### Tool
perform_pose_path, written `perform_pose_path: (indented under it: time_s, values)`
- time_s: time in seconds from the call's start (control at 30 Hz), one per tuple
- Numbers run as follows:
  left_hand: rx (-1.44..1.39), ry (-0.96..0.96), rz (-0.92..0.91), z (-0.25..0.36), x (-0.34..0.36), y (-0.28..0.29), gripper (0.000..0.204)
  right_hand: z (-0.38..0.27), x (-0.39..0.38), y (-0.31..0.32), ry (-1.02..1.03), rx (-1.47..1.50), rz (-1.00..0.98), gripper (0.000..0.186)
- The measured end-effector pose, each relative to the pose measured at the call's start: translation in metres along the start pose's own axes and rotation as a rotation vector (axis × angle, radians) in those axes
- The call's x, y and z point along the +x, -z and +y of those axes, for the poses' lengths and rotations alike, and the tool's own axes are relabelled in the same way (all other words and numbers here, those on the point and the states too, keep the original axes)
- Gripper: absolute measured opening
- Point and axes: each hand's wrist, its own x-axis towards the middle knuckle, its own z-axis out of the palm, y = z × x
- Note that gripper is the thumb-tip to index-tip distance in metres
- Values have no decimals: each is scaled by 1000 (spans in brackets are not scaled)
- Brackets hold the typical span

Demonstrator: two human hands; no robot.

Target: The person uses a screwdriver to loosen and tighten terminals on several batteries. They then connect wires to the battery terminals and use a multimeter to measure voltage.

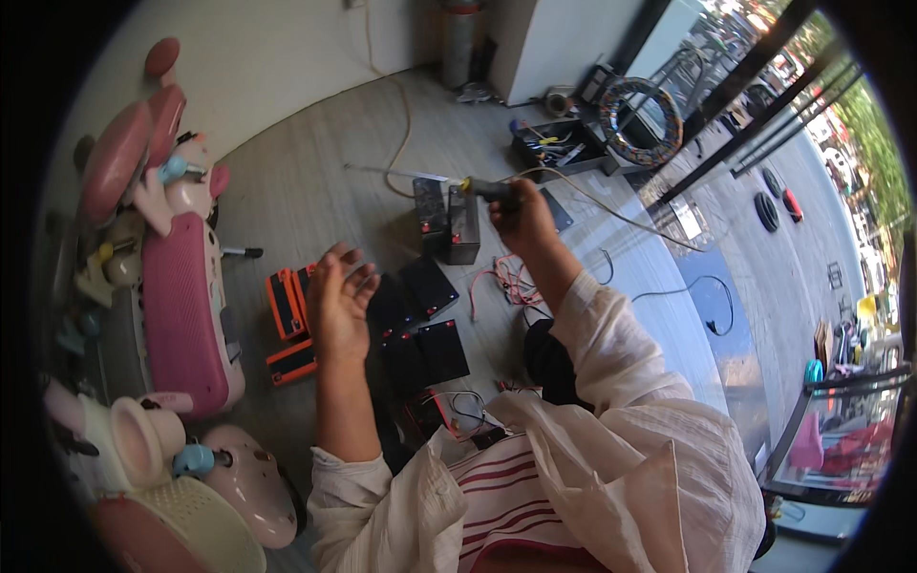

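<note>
In my right hand (523,218) is a screwdriver (490,190) with a dark handle and yellow collar, its long metal shaft pointing left. My left hand (341,301) is raised with its fingers loosely apart and nothing in it. Black box-shaped batteries (464,225) with small red terminals stand below the screwdriver. More black batteries (428,286) lie nearer to me, right of my left hand. Beside that hand's other side are orange-and-black batteries (286,304), partly hidden by it. Red and black wires (514,285) lie tangled on the floor under my right forearm.
A pink-and-white ride-on scooter (181,306) stands along the left. Beyond my right hand is a black toolbox (559,145) holding tools, next to a tire (640,121). A cord (406,119) trails down from the wall. At the right, a glass doorway (735,72) gives onto the street.
</note>
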Motion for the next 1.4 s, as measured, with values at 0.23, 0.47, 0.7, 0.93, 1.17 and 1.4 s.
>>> perform_pose_path:
  time_s: [0.23, 0.47, 0.7, 0.93, 1.17, 1.4]
  values:
    - [17, 324, -75, -46, -31, -28, 21, -22, 118, 58, 308, -202, 185, 24]
    - [155, 671, -312, -60, -53, -30, 24, -7, 178, 76, 385, -405, 363, 25]
    - [154, 652, -200, -48, -44, -21, 23, 25, 223, 74, 437, -623, 383, 26]
    - [97, 680, -201, -45, -41, -22, 22, 36, 255, 57, 501, -862, 366, 36]
    - [98, 673, -184, -43, -41, -19, 22, 31, 254, 24, 597, -1099, 378, 37]
    - [93, 671, -185, -43, -42, -18, 21, 27, 242, 2, 645, -1211, 303, 37]
